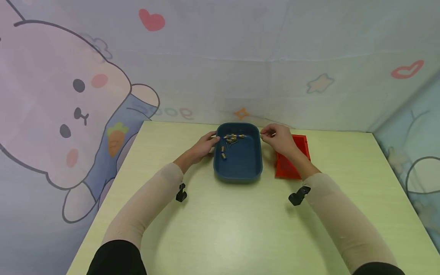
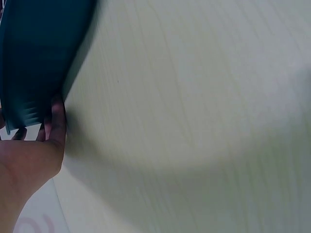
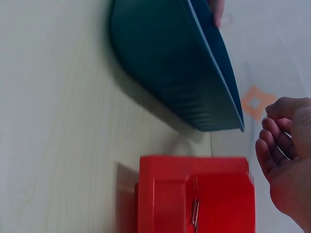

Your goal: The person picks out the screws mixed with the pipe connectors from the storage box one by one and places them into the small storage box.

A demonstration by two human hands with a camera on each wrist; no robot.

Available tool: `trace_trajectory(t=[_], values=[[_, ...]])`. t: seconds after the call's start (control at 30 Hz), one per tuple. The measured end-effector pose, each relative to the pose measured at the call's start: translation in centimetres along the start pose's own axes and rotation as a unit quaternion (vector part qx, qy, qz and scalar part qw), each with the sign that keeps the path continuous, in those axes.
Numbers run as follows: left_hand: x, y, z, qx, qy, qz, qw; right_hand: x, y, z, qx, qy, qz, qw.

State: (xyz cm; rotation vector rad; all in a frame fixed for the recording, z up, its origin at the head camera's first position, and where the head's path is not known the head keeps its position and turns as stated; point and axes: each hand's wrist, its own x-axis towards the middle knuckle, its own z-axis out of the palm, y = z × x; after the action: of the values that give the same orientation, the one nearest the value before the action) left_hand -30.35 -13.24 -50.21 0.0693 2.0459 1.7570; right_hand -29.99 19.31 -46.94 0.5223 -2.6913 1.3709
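Observation:
My left hand (image 1: 203, 146) holds the left rim of a dark blue plastic tray (image 1: 240, 172). Its thumb lies over the rim and its fingers press the outer wall, as the left wrist view shows. Inside the tray, toward its far left, lie several small brass-coloured fittings with blue parts (image 1: 223, 156) and some thin metal pins (image 1: 233, 143). Just beyond the tray's right rim is my right hand (image 1: 277, 138), with thumb and forefinger tips together and the other fingers curled. I cannot tell whether something small is between those tips.
A red compartmented box (image 1: 287, 168) stands right of the tray, partly under my right forearm. Thin metal pins (image 3: 195, 212) lie in one compartment. The pale wooden table (image 1: 237, 225) meets a printed curtain (image 1: 213, 88) at its far edge.

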Motion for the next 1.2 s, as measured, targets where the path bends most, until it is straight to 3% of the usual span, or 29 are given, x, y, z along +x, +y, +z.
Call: trace_trajectory(t=[0.77,1.2], values=[[0.1,-0.2,-0.2,-0.004,0.002,0.0,1.0,1.5,-3.5,3.9,0.045,-0.034,0.02,0.998],[0.1,-0.2,-0.2,-0.005,0.001,0.0,1.0,2.2,-3.7,5.3,0.052,-0.036,-0.003,0.998]])
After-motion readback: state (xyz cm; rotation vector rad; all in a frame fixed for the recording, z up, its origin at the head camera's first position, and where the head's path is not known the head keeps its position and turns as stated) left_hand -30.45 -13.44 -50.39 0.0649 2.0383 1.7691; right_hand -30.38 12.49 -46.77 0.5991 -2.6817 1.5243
